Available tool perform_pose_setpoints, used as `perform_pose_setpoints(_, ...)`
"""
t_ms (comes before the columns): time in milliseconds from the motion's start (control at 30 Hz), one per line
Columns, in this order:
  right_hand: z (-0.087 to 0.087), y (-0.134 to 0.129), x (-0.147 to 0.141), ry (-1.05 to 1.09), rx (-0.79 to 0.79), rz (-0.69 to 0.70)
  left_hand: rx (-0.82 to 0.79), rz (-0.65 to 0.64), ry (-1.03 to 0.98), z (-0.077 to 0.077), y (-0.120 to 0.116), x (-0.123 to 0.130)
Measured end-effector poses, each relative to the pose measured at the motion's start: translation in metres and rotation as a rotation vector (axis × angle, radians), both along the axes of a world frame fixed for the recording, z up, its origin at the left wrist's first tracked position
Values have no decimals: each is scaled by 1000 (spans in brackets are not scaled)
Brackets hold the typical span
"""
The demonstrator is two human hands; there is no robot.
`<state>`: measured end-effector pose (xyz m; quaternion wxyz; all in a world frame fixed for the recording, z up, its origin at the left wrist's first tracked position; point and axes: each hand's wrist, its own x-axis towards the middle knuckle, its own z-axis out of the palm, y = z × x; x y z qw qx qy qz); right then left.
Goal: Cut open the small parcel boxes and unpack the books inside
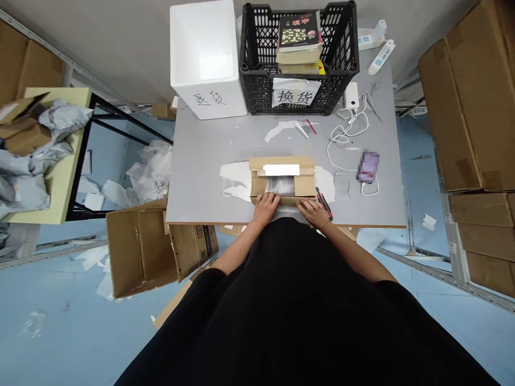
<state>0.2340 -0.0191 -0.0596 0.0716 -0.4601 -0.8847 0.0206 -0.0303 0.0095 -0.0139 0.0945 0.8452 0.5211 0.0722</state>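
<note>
A grey table (pixel 201 145) spans the scene, its near edge running left to right. Off its near left corner, below the tabletop, an open carton (pixel 140 246) shows its inside. At the table's far side a black crate (pixel 257 92) holds a stack of books (pixel 300 40), and a white bin (pixel 225 104) stands just left of it.

A cardboard box (pixel 304 186) rests on the table at the middle of the near edge. Its long axis lies left to right, parallel to that edge, and its opening faces up. Short flaps lie inward at the left and right ends, with clear plastic (pixel 280 185) between them; a white strip (pixel 281 170) lies along the far side.

The left hand (pixel 266 208) and right hand (pixel 313 210) touch the box's near side, left and right of its middle, fingers bent at the edge; whether they grip or merely press, I cannot tell.

A phone (pixel 368 166) lies well right of the box. A red-and-black cutter (pixel 325 205) lies just beside its near right corner.
</note>
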Motion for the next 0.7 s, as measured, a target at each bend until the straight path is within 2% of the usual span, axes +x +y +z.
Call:
perform_pose_setpoints(133, 5, -1, -7, 56, -31, -53, 34, 12, 30, -10, 13, 5)
perform_pose_setpoints(233, 19, -2, -17, 119, -8, -93, 16, -3, 42, -8, 15, 4)
perform_pose_setpoints(367, 50, 10, -37, 231, 38, -184, -51, -107, 30, 10, 12, -4)
perform_pose_setpoints(467, 74, 34, -49, 348, 44, -301, -122, -132, -114, 31, 14, -15)
perform_pose_setpoints(567, 90, 66, -44, 456, -18, -410, -118, 15, -283, 48, 29, -31)
perform_pose_setpoints(633, 91, 86, -33, 484, -100, -440, -68, 164, -321, 54, 48, -43)
perform_pose_setpoints(700, 87, 102, -20, 483, -200, -444, -76, 251, -321, 54, 70, -54)
